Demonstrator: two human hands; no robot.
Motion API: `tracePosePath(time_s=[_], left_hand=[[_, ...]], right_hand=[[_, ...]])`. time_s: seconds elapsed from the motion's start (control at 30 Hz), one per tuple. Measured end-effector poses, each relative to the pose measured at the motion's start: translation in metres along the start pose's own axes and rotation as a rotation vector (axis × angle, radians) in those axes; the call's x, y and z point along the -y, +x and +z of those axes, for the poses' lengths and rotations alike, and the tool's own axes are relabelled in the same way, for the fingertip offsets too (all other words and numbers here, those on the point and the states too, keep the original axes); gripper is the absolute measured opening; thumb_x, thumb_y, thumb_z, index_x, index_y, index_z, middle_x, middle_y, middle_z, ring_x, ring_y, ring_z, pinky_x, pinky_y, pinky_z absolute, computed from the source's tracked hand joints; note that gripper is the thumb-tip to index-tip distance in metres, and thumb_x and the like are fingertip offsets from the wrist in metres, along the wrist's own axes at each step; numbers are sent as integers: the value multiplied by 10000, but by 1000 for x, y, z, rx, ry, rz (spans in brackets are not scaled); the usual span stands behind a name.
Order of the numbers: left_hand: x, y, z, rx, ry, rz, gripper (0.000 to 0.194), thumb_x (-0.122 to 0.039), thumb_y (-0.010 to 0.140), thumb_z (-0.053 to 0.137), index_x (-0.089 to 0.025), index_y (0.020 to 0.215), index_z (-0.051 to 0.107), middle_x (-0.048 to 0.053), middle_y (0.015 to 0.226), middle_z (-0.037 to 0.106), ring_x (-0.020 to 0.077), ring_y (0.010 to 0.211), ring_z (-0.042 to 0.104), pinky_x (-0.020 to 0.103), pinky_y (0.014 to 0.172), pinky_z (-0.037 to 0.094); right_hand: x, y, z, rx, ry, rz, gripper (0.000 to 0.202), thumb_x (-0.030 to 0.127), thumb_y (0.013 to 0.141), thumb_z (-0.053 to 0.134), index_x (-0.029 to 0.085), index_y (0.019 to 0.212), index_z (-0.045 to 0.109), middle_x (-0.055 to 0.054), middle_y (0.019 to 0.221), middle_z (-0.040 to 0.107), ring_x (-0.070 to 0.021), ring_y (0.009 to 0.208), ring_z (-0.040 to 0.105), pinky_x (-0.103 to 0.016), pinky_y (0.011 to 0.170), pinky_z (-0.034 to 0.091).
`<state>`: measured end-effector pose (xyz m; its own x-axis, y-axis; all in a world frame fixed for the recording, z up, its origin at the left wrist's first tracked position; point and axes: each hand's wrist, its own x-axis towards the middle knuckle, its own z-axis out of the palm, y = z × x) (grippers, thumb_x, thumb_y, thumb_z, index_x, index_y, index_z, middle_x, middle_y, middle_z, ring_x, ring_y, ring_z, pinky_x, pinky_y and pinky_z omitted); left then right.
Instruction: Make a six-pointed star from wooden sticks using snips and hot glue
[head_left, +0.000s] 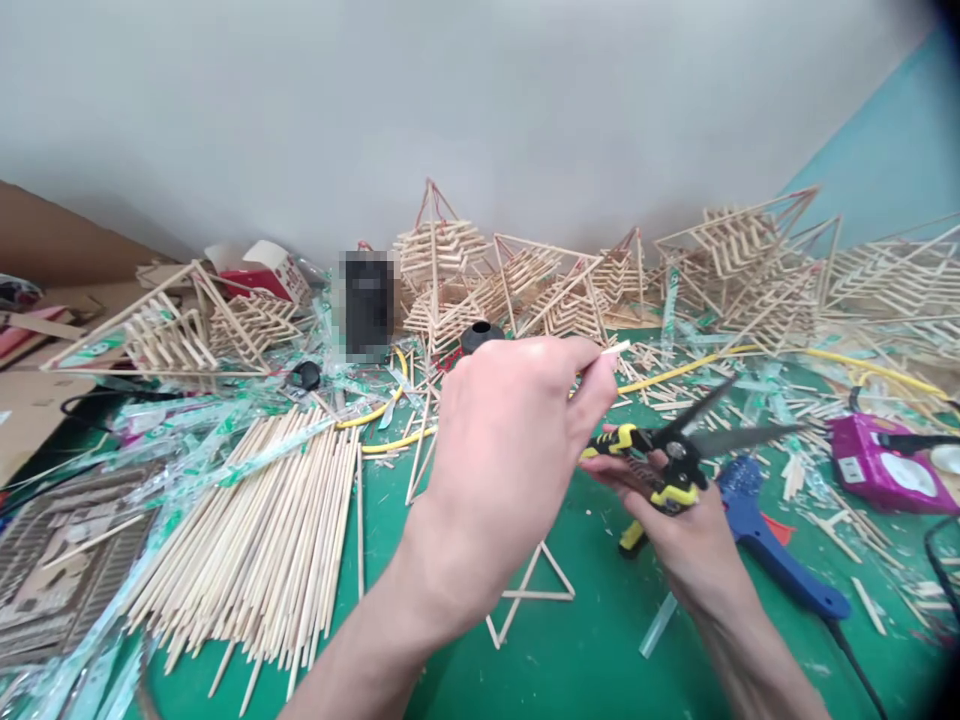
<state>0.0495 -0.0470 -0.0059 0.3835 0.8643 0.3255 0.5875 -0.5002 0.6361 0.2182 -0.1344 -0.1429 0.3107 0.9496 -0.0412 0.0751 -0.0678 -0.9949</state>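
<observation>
My left hand (502, 450) is raised over the middle of the table. Its thumb and forefinger are pinched on a thin wooden stick (616, 349), whose pale end pokes out to the right; the rest is hidden. Beside it, my right hand (690, 530) is wrapped round the black and yellow handles of a pair of shears (679, 450), the blades spread apart and pointing right. Below my hands, thin sticks form a small triangular frame (538, 596) on the green table (585, 660), partly covered by my left hand and forearm.
A large pile of wooden sticks (255, 530) lies at left, with plastic wrappers around it. A blue glue gun (780, 560) and a purple box (889, 465) sit at right. Stick-built pyramid structures (442, 250) line the wall; a yellow cable (675, 370) crosses behind my hands.
</observation>
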Motion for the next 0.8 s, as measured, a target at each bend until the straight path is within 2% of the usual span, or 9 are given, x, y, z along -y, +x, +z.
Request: tracePosePath(time_s=[0.07,0.2,0.27,0.4,0.5,0.6,0.7,0.8], left_hand=[[1,2,2,34,-6,2,368,-273,1007,574,-161,667,657,-37,596,480,88,561,342,262,557,243],[5,2,5,92,-36,-18,323,-260,1003,566,-161,725,695,-33,632,536,89,577,370,262,586,267],[6,3,5,108,-55,-30,308,-256,999,566,-162,735,694,-34,638,536,90,586,370,265,591,254],[9,8,8,174,-113,-42,355,-265,999,553,-163,663,605,-45,608,450,95,583,288,280,581,196],[11,12,12,215,-124,-66,390,-265,1003,533,-163,626,538,-45,603,414,102,591,251,291,586,176],[12,16,15,231,-97,-80,393,-283,1010,523,-165,635,533,-45,611,440,103,590,269,298,595,174],[14,19,19,254,-32,-83,369,-289,1005,536,-171,657,569,-47,616,496,101,575,294,300,596,172],[15,21,24,315,22,-81,366,-300,1014,529,-173,680,609,-35,640,570,101,567,350,299,593,182]], right_hand=[[-6,-1,5,28,12,35,272,157,711,659,200,954,774,-78,986,810,-285,955,786,-455,957,631],[-8,-2,13,36,100,68,511,142,726,615,212,1224,704,-84,1128,794,-281,1035,772,-457,960,631],[-3,3,15,21,90,53,566,119,702,596,222,1252,676,-73,1152,790,-267,1042,769,-439,968,627],[12,16,14,32,-74,-27,359,165,688,605,218,1020,731,-66,1075,800,-245,943,777,-355,862,646],[18,22,16,27,-204,-81,252,250,735,643,216,970,730,-69,1008,793,-232,885,762,-326,804,632],[19,23,21,10,-227,-97,185,225,729,609,221,898,683,-30,845,755,-199,779,717,-312,774,611],[17,23,24,15,-212,-95,164,153,648,538,237,775,597,32,667,637,-147,616,596,-305,757,594],[16,23,24,9,-218,-84,173,147,613,527,238,749,585,39,655,598,-129,573,512,-294,726,574]])
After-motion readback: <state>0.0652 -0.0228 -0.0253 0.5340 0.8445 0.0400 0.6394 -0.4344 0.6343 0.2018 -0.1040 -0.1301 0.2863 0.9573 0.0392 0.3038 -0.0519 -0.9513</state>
